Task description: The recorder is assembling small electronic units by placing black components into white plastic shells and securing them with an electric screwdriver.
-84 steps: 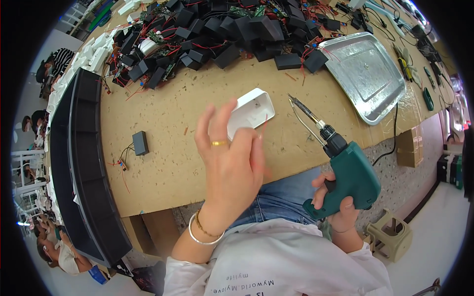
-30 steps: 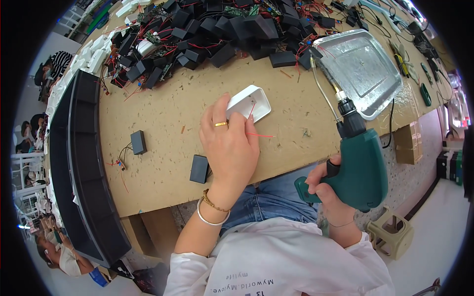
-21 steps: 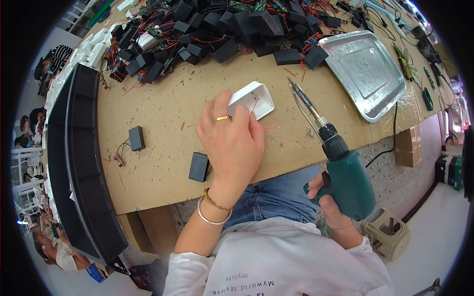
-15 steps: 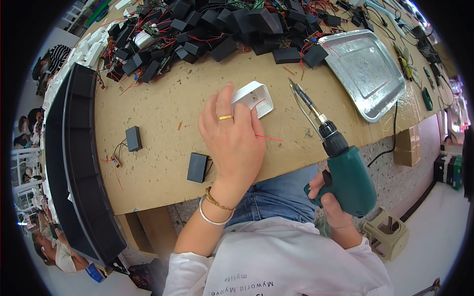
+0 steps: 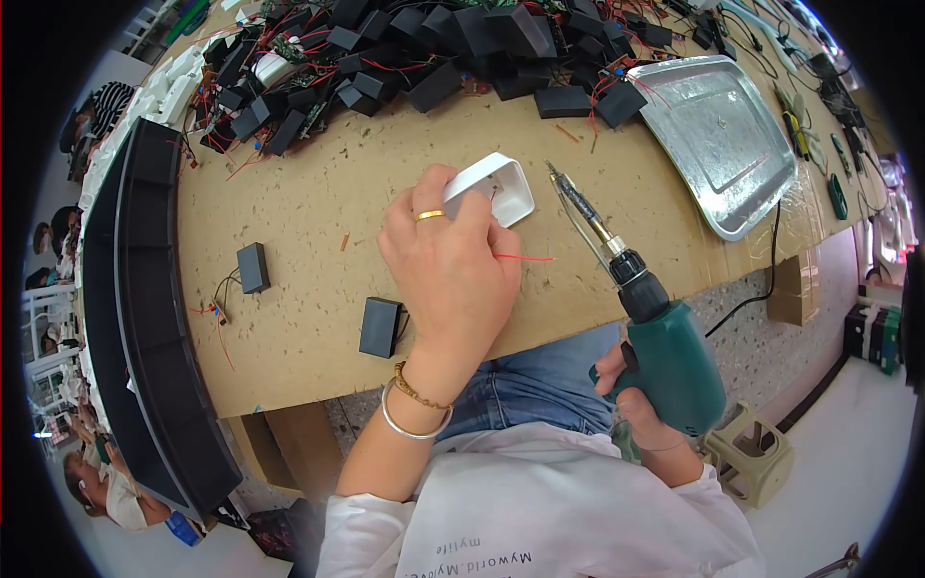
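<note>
Fingers (image 5: 611,367) of your right hand (image 5: 647,416) are curled closed around the handle of one green and black gun-shaped soldering tool (image 5: 674,368); its metal tip reaches over the near side of the cardboard-covered table (image 5: 289,212). Your left hand (image 5: 451,262), wearing one gold ring (image 5: 431,215), is half-closed above the table, fingers bent into one open white plastic housing (image 5: 521,193). That housing lies near the table's middle, just left of the tool's tip. One thin red wire (image 5: 527,257) sticks out beside your left thumb; your fingertips are hidden, so you cannot tell what they grip.

Two black rectangular boxes lie apart: one (image 5: 380,328) by the near edge, left of your wrist, the other (image 5: 252,268) towards the left edge, wired to one small circuit board (image 5: 220,313). One long black plastic bin (image 5: 125,289) lines that left edge. Farther off, one silver metal tray (image 5: 718,125) sits by the right edge, and a heap of black boxes (image 5: 438,87), too many to count, fills the far edge.
</note>
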